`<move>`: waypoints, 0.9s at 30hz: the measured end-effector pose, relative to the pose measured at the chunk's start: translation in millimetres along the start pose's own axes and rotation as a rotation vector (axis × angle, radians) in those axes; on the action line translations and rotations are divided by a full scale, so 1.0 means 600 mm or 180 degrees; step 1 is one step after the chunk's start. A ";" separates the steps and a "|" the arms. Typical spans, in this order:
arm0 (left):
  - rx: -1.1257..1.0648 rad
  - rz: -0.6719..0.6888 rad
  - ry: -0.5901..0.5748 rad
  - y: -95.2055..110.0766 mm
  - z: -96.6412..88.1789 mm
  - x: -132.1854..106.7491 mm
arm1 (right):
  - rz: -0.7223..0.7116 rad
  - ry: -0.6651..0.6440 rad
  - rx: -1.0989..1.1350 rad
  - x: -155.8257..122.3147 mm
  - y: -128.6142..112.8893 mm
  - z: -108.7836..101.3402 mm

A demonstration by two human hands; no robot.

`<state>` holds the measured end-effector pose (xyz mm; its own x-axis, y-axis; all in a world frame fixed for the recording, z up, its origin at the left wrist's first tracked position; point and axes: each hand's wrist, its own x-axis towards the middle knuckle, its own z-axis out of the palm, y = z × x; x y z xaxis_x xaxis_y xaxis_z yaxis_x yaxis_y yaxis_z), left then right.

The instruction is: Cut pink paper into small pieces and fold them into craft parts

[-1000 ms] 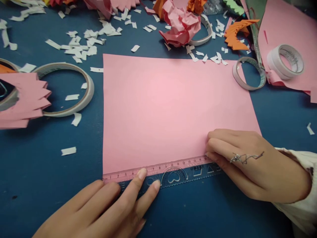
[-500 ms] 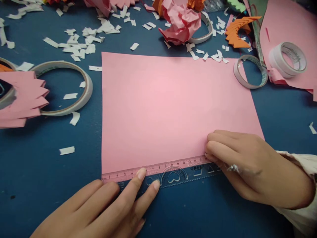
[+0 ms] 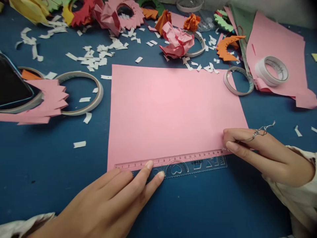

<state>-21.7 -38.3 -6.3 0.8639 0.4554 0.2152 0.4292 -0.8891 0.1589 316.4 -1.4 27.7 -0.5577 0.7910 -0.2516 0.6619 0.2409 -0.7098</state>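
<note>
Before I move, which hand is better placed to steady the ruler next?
The left hand, I'd judge: its fingers lie across the ruler, partly over the pink sheet. The right hand, by the ruler's right end, seems to pinch a slender silvery item.

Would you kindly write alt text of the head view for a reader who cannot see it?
A person's left hand holds a clear ruler along the near edge of a pink sheet on a blue table, while the right hand is close to the ruler's right end. Tape rolls, white scraps and folded coloured paper lie behind and beside it.
</note>
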 end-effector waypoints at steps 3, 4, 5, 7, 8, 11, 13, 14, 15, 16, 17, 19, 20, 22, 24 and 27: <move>-0.0039 0.0044 -0.0149 0.008 0.001 0.022 | 0.0092 0.0253 0.0114 -0.009 0.001 0.010; -0.0067 0.0035 -0.0166 0.012 0.001 0.030 | 0.0134 0.0385 0.0164 -0.011 0.000 0.015; -0.0064 0.0037 -0.0113 0.016 0.002 0.040 | 0.0171 0.0525 0.0214 -0.012 -0.001 0.019; -0.0087 0.0012 -0.0285 0.025 0.003 0.061 | 0.0201 0.0770 0.0265 -0.015 -0.001 0.029; -0.0080 0.0046 -0.0346 0.030 0.005 0.071 | 0.0203 0.0888 0.0259 -0.017 0.000 0.033; 0.0035 0.0124 -0.0391 0.043 0.011 0.100 | 0.0201 0.1222 0.0144 -0.025 0.005 0.043; 0.0083 0.0215 -0.0353 0.050 0.018 0.114 | 0.0158 0.1359 0.0018 -0.030 0.009 0.047; 0.0084 0.0261 -0.0327 0.052 0.021 0.119 | 0.0122 0.1402 -0.0056 -0.031 0.009 0.048; 0.0077 0.0287 -0.0302 0.054 0.023 0.122 | 0.0082 0.1430 -0.0128 -0.031 0.010 0.049; 0.0075 0.0291 -0.0268 0.055 0.025 0.124 | 0.0046 0.1448 -0.0193 -0.031 0.010 0.049; 0.0080 0.0284 -0.0206 0.056 0.025 0.124 | 0.0014 0.1461 -0.0244 -0.031 0.010 0.049; 0.0124 0.0278 0.0014 0.055 0.023 0.122 | -0.0035 0.1450 -0.0277 -0.030 0.009 0.049; 0.0151 0.0297 0.0118 0.053 0.019 0.118 | -0.0057 0.1438 -0.0278 -0.029 0.009 0.048; 0.0229 0.0399 0.0178 0.050 0.009 0.109 | -0.0074 0.1431 -0.0301 -0.028 0.008 0.047; 0.0398 0.0460 -0.0061 0.047 -0.004 0.098 | -0.0021 0.1430 -0.0327 -0.028 0.007 0.047; 0.0671 0.0378 -0.0206 0.048 -0.019 0.082 | 0.0086 0.1373 -0.0306 -0.029 0.006 0.046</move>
<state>30.6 -41.2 19.7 0.9236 0.3495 0.1573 0.3634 -0.9290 -0.0697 314.8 -29.5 11.3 -0.2927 0.9552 0.0429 0.7283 0.2518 -0.6373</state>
